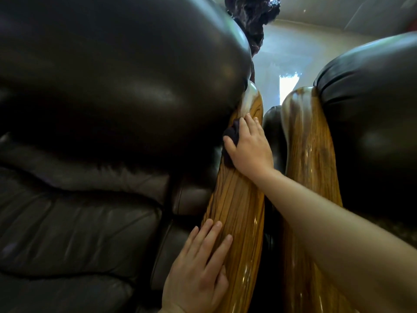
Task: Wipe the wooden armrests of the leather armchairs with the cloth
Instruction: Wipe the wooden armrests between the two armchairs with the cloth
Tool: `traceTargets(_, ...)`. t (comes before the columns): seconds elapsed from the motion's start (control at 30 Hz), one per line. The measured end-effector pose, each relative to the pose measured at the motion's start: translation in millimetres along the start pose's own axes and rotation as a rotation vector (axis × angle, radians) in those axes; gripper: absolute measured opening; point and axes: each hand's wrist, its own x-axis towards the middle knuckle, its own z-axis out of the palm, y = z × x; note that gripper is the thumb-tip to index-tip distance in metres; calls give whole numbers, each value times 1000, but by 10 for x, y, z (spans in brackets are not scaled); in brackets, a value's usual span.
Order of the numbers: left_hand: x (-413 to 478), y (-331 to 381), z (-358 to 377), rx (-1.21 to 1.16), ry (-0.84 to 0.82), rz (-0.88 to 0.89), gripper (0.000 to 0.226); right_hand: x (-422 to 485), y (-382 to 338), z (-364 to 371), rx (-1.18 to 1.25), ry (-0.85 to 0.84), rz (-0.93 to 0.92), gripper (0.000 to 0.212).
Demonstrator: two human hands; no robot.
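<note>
My right hand [249, 146]: flat, pressing dark cloth [231, 134] on armrest [237, 204], 12 o'clock end.
My left hand [200, 267]: open (empty), 6 o'clock end.

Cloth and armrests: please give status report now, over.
Right hand flat, pressing dark cloth on left chair's wooden armrest, far end. Left hand flat on same armrest, near end. Second armrest untouched. Nothing in the way.

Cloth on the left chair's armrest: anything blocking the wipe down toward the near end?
Yes. The left hand rests flat on the same wooden armrest near its near end, in the path of the cloth under the right hand. Bare wood lies between.
</note>
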Motion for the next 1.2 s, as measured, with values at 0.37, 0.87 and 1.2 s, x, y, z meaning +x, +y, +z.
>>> traceTargets(0.37,-3,5,-7,-9,-13,-15,58,239,74,-46,184,-27,87,69)
traceTargets(0.87,-6,41,-13,-7,-41,-50,54,-307,-104,-41,-89,-71,11,70)
traceTargets(1.2,-82,36,24,-51,13,-74,42,-1105,-59,-174,130,-53,-88,56)
